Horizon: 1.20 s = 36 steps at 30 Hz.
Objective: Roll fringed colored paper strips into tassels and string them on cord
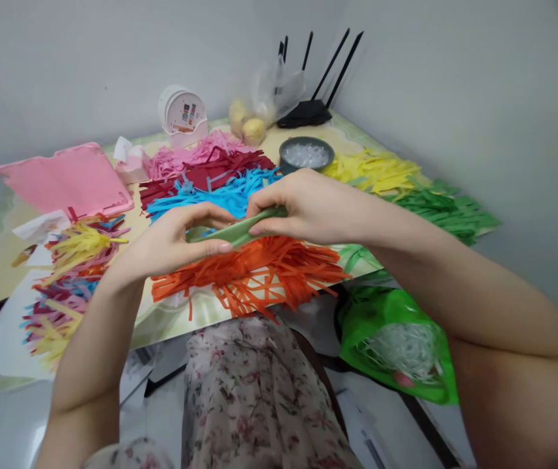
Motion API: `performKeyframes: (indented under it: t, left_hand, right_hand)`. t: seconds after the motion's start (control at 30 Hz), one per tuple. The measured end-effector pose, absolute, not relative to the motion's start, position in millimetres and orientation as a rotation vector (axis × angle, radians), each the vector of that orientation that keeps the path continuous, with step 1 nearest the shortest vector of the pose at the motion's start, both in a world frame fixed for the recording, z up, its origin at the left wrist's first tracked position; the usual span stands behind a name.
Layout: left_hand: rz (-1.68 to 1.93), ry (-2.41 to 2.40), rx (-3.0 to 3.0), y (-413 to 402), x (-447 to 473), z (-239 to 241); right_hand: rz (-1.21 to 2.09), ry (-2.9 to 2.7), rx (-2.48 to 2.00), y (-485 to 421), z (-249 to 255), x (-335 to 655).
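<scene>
A light green strip of paper (239, 232), narrow and folded or bunched lengthwise, stretches between my two hands above the table. My left hand (181, 238) holds its left end, thumb below and fingers behind. My right hand (295, 208) pinches the other end between thumb and fingers. Just under the strip lies a heap of orange fringed paper (259, 264), overhanging the table's front edge. Behind my hands spread blue fringed paper (220, 192), dark red fringed paper (200, 177) and pink fringed paper (176, 159).
Yellow fringe (376, 170) and green fringe (447, 210) lie right. A dark bowl (306, 156) holds clear pieces. Behind it stands a black router (305, 113). Left are a pink tablet case (66, 179) and multicoloured tassels (81, 247). A green bag (396, 306) sits below the edge.
</scene>
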State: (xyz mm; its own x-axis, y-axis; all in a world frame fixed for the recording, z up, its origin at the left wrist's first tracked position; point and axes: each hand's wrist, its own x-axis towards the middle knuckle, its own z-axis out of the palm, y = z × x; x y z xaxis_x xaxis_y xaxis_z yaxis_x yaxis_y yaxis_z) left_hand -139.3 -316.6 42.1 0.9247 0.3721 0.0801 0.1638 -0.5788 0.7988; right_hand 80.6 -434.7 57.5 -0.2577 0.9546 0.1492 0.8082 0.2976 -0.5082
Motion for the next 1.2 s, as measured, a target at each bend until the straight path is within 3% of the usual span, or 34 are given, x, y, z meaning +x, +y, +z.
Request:
performKeyframes:
  t: [0.13,0.33,0.67,0.9,1.2]
  left_hand:
    - [0.190,0.443,2.249,-318.0,-134.5,43.1]
    - [0.319,0.558,2.498,-322.6,-136.5,39.8]
    - [0.203,0.502,2.397,-315.2,-147.7,52.7]
    - [0.249,0.569,2.292,-308.0,-151.7,42.9]
    - [0.550,0.656,2.652,-307.0,-158.4,29.0]
  right_hand:
    - [0.466,-2.154,-1.607,-438.4,60.8,81.0]
    - [0.501,-2.230,-1.637,-424.9,64.3,66.1]
    - [0.478,-2.252,-1.557,-412.6,69.1,49.7]
    - [0.718,-2.138,-1.552,-420.0,59.4,86.3]
    - [0.379,-2.095,-1.721,-432.0,43.1,80.8]
